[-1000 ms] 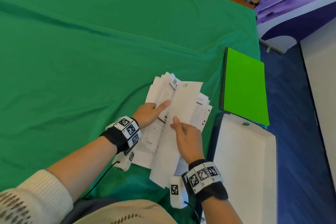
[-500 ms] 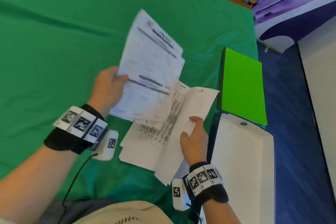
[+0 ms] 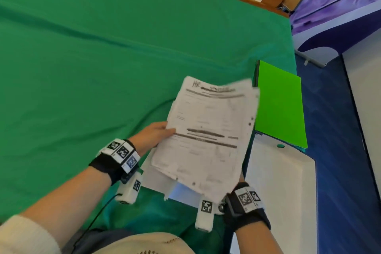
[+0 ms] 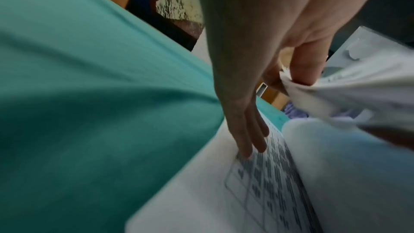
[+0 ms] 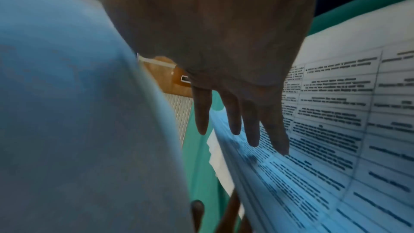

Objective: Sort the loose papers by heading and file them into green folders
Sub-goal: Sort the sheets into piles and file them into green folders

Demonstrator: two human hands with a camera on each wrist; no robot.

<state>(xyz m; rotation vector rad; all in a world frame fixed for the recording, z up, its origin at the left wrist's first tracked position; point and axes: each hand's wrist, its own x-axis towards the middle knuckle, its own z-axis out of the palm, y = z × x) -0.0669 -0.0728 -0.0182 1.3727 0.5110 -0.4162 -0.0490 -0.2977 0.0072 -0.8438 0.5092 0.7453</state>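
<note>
The left hand (image 3: 153,136) pinches a sheaf of papers (image 3: 208,136) at its left edge, thumb on top and the other fingers underneath, and holds it lifted above the green-clothed worktop (image 3: 103,68). The top sheet shows a handwritten mark at its upper left corner and blurred printed lines. In the left wrist view the thumb (image 4: 302,66) presses the paper edge while straight fingers (image 4: 248,130) lie against a printed sheet below.

The right hand (image 5: 224,59) is hidden under the sheaf in the head view; only its banded wrist shows at the lower right corner of the papers. The right wrist view shows its fingers (image 5: 253,127) extended and spread, their tips lying against a sheet printed with a table of text. More sheets lie beneath the lifted ones.

A closed green folder (image 3: 280,105) lies on the worktop just right of the papers. Nearer the person, a white open folder (image 3: 284,192) lies touching the green one's near edge.
</note>
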